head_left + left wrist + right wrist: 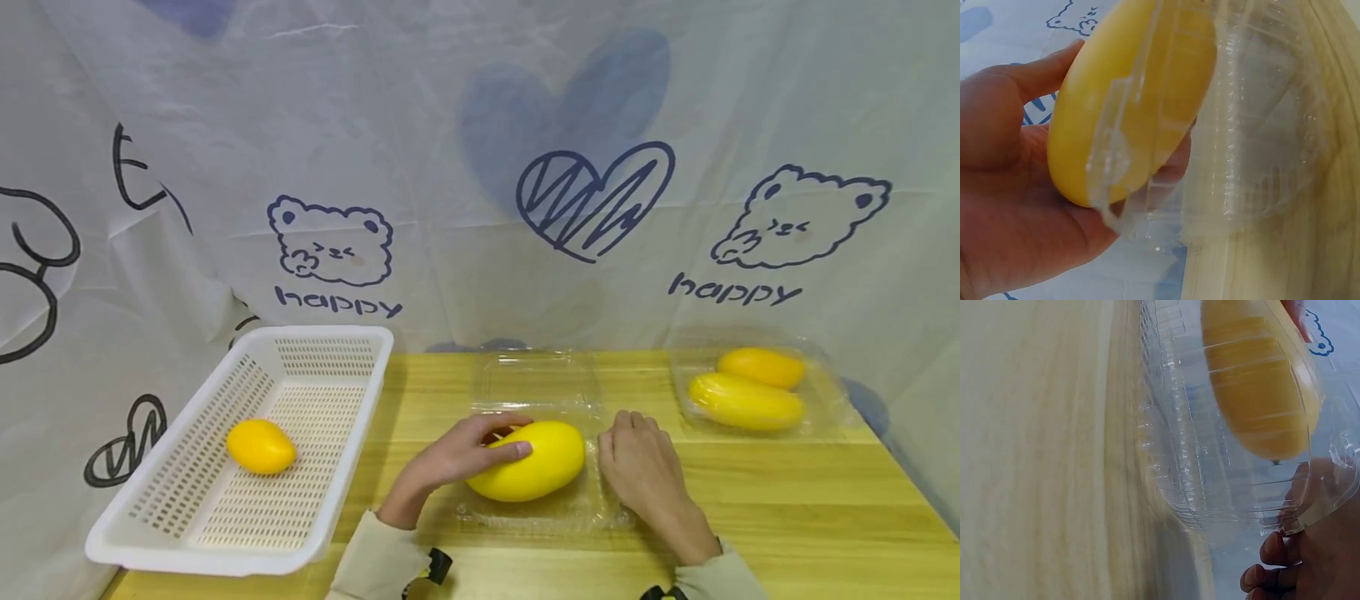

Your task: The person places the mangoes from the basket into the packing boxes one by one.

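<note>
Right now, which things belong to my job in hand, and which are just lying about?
In the job:
- large yellow oval fruit, in your left hand
- open clear plastic box, by your right hand

Probably just lying about:
- white perforated plastic basket and its yellow-orange oval fruit
- second clear plastic box with two yellow-orange fruits

Yellow fruit (1302,370) shows through a clear container (1175,447).

Right in front of me, it's pale cloth (420,108) all the way across, creased and softly lit! Two line-drawn bears (333,242) flank a scribbled heart (596,200), "happy" lettering (337,302) under each bear, a pale blue heart (555,108) overlapping above. Black outlines (54,304) on my left, and below, a yellowish wood-grain tabletop (825,492) reaching the fabric!
</note>
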